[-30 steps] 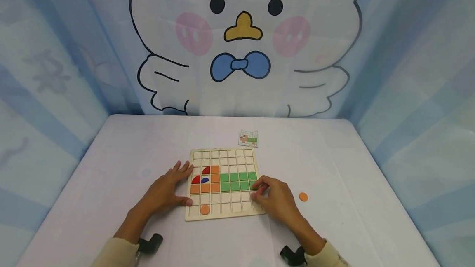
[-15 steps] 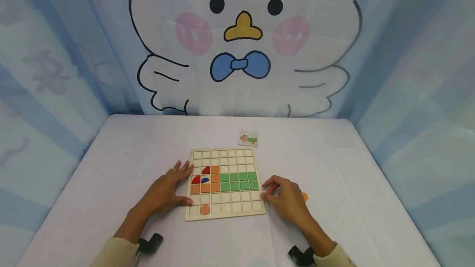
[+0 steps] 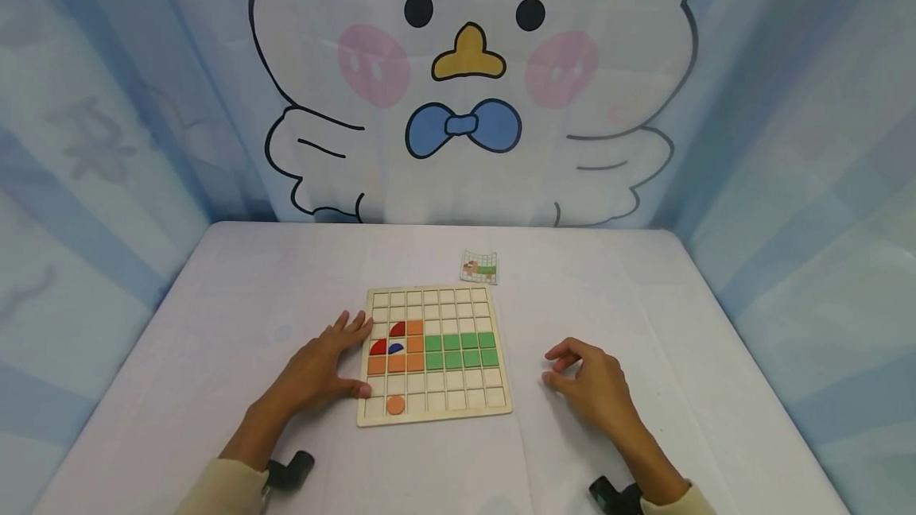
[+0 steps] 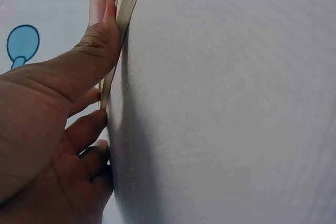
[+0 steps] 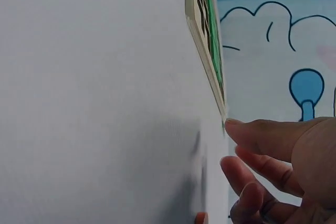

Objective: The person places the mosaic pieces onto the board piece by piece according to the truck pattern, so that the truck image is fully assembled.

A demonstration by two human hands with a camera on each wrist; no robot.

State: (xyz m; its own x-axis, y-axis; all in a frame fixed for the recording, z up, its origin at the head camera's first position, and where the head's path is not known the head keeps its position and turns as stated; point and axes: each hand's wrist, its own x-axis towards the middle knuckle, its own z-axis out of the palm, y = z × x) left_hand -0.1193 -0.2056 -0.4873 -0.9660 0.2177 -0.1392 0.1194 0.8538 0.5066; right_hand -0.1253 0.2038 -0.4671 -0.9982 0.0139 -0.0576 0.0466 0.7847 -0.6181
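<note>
A wooden grid board (image 3: 458, 400) lies on the table, with green squares (image 3: 452, 359), orange squares (image 3: 396, 364), red quarter-circle pieces (image 3: 378, 347), a blue half-round piece (image 3: 396, 348) and an orange disc (image 3: 395, 404) in its cells. My left hand (image 3: 315, 368) rests along the board's left edge, fingers spread and thumb touching the rim. To the right of the board, my right hand (image 3: 590, 384) hovers over the table. Its thumb and fingers are bent and apart, holding nothing. A second orange disc (image 5: 201, 217) shows at the bottom of the right wrist view; in the head view my hand hides it.
A small pattern card (image 3: 479, 267) lies behind the board. White cloth covers the table (image 3: 286, 269), and a curtain (image 3: 465, 181) with a cartoon bird stands at its far edge.
My right hand has moved from the board's right edge out to the right, coming over the loose orange disc. The left hand and the board have stayed in place.
</note>
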